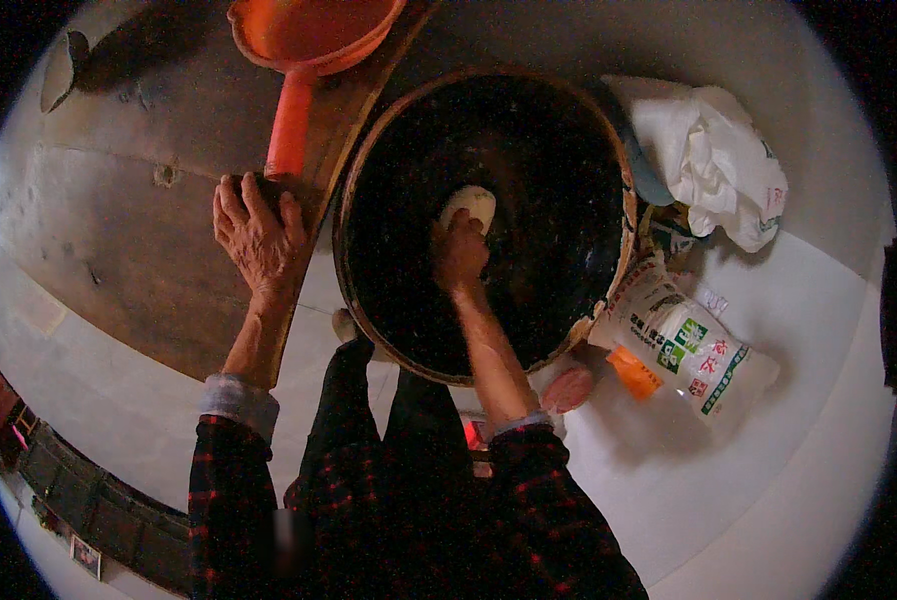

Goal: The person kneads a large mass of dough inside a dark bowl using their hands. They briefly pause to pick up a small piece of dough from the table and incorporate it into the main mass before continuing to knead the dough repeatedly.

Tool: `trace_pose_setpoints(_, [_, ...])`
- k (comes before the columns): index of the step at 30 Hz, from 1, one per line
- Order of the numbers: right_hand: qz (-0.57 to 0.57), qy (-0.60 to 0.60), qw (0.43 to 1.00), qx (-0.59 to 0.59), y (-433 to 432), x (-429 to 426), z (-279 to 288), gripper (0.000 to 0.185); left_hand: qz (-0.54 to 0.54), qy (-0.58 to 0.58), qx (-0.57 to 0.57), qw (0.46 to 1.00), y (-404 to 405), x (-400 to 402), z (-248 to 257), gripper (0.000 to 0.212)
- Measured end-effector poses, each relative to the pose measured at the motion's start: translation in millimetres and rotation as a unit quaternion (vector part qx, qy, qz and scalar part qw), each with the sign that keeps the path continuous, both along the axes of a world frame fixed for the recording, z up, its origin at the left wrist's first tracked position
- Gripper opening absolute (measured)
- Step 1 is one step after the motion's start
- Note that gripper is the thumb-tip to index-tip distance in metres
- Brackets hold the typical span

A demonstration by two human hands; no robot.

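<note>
My right hand [461,253] reaches down into a large dark round vat [347,247] with a worn, chipped rim. It grips a small pale cup or scoop [472,204]; the vat's inside is too dark to show its contents. On the wooden tabletop [141,247] to the left, my left hand [261,236] lies palm down with fingers spread. Its index finger and thumb are on either side of the handle end of an orange plastic dipper [289,124], whose bowl points away from me. Whether they touch the handle I cannot tell.
To the vat's right stand a printed plastic sack [688,349] and a crumpled white bag [711,161], near a pale wall. A pink round object [567,388] and an orange piece [634,373] are beside the vat. A curved pale object [64,75] sits at the table's far left.
</note>
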State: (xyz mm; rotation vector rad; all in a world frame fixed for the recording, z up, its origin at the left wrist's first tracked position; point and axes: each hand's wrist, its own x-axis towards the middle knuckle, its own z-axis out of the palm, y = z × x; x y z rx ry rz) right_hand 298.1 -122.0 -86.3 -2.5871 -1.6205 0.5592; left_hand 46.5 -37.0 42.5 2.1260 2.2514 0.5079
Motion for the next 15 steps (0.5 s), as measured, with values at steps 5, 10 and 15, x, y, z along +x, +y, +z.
trace_pose_setpoints(5, [-0.003,0.001,0.999,-0.04,35.6,23.3,65.0,0.059,0.001,0.004,0.004,1.0,0.6,-4.8,4.7,0.054])
trace_pose_setpoints(10, [-0.007,-0.123,0.99,0.074,37.0,19.2,-14.0,0.054,-0.018,-0.009,0.003,1.0,6.3,6.7,-0.9,0.054])
trace_pose_setpoints(15, [0.04,-0.116,0.982,0.142,46.8,26.7,-34.6,0.04,-0.003,-0.01,-0.004,1.0,0.3,-4.8,-1.7,0.051])
